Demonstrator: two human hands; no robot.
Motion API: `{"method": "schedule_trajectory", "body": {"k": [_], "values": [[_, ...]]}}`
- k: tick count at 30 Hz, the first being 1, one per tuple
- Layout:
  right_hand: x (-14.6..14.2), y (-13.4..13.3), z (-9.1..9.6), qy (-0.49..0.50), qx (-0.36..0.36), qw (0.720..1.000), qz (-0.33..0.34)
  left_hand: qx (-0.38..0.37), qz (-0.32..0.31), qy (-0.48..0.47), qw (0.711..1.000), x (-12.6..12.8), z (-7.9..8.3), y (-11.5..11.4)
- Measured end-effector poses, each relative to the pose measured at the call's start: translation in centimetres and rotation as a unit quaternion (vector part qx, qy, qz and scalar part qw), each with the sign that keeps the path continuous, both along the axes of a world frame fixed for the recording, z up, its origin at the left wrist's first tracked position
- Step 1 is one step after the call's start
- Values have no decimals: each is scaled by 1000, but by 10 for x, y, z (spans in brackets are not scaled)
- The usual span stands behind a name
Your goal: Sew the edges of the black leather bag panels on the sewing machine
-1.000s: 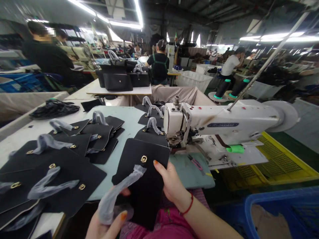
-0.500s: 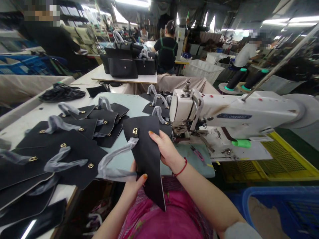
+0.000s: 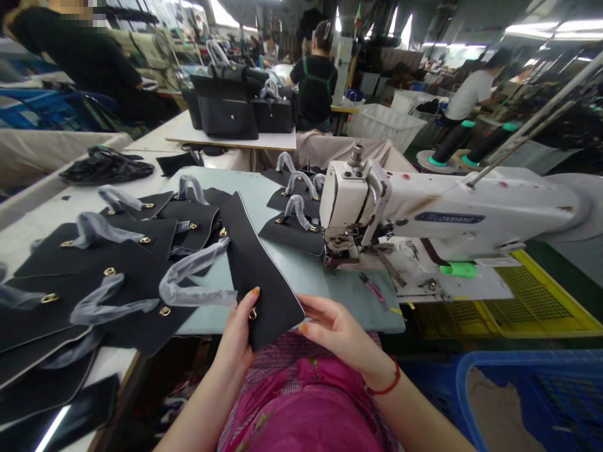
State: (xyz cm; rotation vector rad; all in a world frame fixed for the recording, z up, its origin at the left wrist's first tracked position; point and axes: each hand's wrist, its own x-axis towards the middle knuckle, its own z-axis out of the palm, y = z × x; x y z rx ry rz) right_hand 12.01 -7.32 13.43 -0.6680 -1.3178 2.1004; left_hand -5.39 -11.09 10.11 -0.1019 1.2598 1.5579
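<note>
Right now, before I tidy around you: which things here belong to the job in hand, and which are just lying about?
Part of the job:
left hand and right hand on a black panel
its gold clasp and wrapped handle
matching panels on the table
probably the sewing machine

Just lying about:
black bundle
pink-handled snips
blue crate

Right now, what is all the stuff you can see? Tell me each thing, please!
black bag panel: 1, black with a gold buckle, between the hands
other bag panels: many, black, on the tables
wrapped handles: many, grey, on the panels
sewing machine: 1, white, right of the panels
handbags: several, black, on the far table
crate: 1, blue, bottom right
co-workers: at least three, farther off
left hand: 1, holding the panel's lower part
right hand: 1, by the panel's corner
</note>
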Motion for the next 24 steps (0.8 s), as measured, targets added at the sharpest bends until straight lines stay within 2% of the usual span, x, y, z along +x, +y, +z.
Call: {"method": "schedule_trajectory", "body": {"k": [3, 8, 14, 19, 24], "values": [[8, -3, -3, -23, 12, 1000, -13, 5, 14, 24, 1000, -1, 6, 4], [7, -4, -1, -88, 53, 993, -54, 23, -11, 60, 998, -1, 11, 8], [5, 5, -1, -121, 76, 986, -81, 13, -44, 51, 998, 3, 7, 16], [6, 17, -23, -94, 33, 990, -104, -36, -106, 14, 994, 5, -9, 31], [7, 40, -55, -122, -4, 974, -191, -27, -137, 61, 988, 12, -25, 70]]}}
